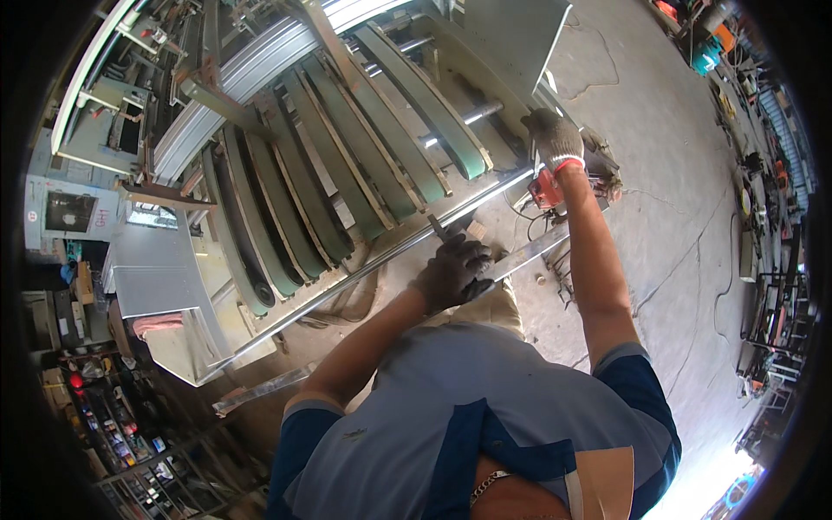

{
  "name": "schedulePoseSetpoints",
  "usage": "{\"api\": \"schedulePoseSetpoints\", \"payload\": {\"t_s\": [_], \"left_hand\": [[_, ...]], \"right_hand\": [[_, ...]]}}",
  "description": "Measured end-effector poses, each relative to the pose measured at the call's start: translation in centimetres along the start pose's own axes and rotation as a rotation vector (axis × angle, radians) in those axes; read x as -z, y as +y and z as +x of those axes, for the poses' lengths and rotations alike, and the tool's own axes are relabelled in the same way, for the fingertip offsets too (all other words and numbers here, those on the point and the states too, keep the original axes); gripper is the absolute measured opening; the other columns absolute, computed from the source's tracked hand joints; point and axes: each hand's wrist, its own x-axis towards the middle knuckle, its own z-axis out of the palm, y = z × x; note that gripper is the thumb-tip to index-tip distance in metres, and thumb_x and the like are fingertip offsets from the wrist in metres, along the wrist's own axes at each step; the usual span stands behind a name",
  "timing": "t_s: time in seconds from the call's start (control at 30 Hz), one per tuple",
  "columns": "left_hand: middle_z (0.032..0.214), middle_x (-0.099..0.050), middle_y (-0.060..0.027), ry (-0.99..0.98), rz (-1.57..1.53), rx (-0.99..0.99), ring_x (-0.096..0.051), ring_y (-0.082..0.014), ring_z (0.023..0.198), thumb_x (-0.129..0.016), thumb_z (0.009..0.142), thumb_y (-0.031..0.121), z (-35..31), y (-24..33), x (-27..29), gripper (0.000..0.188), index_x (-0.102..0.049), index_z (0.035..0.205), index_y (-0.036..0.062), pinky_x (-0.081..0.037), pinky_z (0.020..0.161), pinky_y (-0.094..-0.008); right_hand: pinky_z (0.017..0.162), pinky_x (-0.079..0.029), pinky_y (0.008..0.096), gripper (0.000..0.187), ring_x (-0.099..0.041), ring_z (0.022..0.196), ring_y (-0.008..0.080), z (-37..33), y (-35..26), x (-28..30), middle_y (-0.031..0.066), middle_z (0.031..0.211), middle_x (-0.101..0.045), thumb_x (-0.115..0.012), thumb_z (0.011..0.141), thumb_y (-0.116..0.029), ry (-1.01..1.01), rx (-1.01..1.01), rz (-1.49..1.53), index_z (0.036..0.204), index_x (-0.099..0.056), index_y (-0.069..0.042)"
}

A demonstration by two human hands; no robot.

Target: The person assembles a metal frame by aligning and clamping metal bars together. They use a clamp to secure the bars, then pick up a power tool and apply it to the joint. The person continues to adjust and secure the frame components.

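My left hand (452, 270), in a dark glove, is closed just outside the front rail (364, 274) of a large machine. From its far side a dark flat strip (437, 227) sticks out toward the green belts (425, 178). A long flat metal bar (530, 251) runs to the right from beside that hand. My right hand (555, 139), in a pale knit glove with a red cuff, is closed at the machine's right corner, by an upright grey panel (511, 43). What its fingers grip is hidden. Just below it sits a red device (546, 191).
Several curved green belts fill the machine bed. A grey metal cover (160, 282) and a pink cloth (158, 324) are at its left end. Another metal bar (264, 388) lies low at left. Shelves of parts (130, 425) stand lower left; cracked concrete floor (667, 225) spreads right.
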Motion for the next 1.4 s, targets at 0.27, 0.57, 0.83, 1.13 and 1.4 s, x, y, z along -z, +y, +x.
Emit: {"api": "schedulePoseSetpoints", "payload": {"t_s": [0.27, 0.57, 0.83, 1.13, 1.4], "left_hand": [[0.134, -0.058, -0.0166, -0.173, 0.12, -0.005, -0.049, -0.0358, 0.131, -0.051, 0.091, 0.059, -2.5, -1.2, -3.8, 0.071, -0.056, 0.134, 0.0026, -0.024, 0.118, -0.0528], [0.069, -0.063, -0.0032, -0.014, 0.261, -0.12, -0.063, -0.0257, 0.073, -0.065, 0.08, 0.041, -2.1, -2.3, -5.8, 0.025, -0.064, 0.08, 0.0159, -0.043, 0.088, -0.0487], [0.064, -0.059, -0.0112, 0.277, 0.101, 0.067, -0.06, -0.034, 0.069, -0.067, 0.077, 0.038, 0.4, -2.3, -2.7, 0.028, -0.063, 0.073, 0.0114, -0.047, 0.071, -0.0494], [0.077, -0.063, -0.0108, 0.279, 0.012, 0.18, -0.061, -0.0338, 0.076, -0.073, 0.076, 0.048, 0.6, -2.6, -1.6, 0.044, -0.069, 0.097, 0.0093, -0.045, 0.074, -0.0531], [0.09, -0.067, -0.0103, 0.644, -0.045, 0.34, -0.065, -0.0314, 0.084, -0.077, 0.082, 0.036, 0.4, -2.9, 1.2, 0.049, -0.063, 0.117, 0.0049, -0.051, 0.076, -0.0448]], "right_hand": [[0.088, -0.05, 0.0467, 0.039, -0.065, 0.102, 0.039, 3.7, 3.0, -3.3, 0.0169, 0.107, -0.07, -0.056, 0.093, -0.048, -0.052, 0.115, -0.071, 0.109, -0.071, -0.015], [0.109, -0.04, 0.0346, 0.037, -0.056, 0.128, 0.0237, 13.4, 18.3, -9.2, 0.0115, 0.137, -0.06, -0.045, 0.1, -0.02, -0.256, 0.589, -0.421, 0.131, -0.063, -0.008], [0.076, -0.046, 0.0538, 0.051, -0.065, 0.088, 0.0405, 8.8, 11.6, -11.4, 0.0236, 0.106, -0.065, -0.035, 0.103, -0.048, -0.337, 0.354, -0.324, 0.152, -0.034, -0.033], [0.083, -0.047, 0.0536, 0.054, -0.062, 0.103, 0.0453, 7.0, 10.3, -10.3, 0.0246, 0.109, -0.065, -0.043, 0.1, -0.051, -0.386, 0.177, -0.297, 0.12, -0.064, -0.005], [0.1, -0.048, 0.038, 0.043, -0.063, 0.116, 0.0295, -0.4, 14.7, -7.2, 0.0147, 0.123, -0.067, -0.047, 0.101, -0.036, -0.252, 0.299, -0.212, 0.122, -0.066, -0.004]]}}
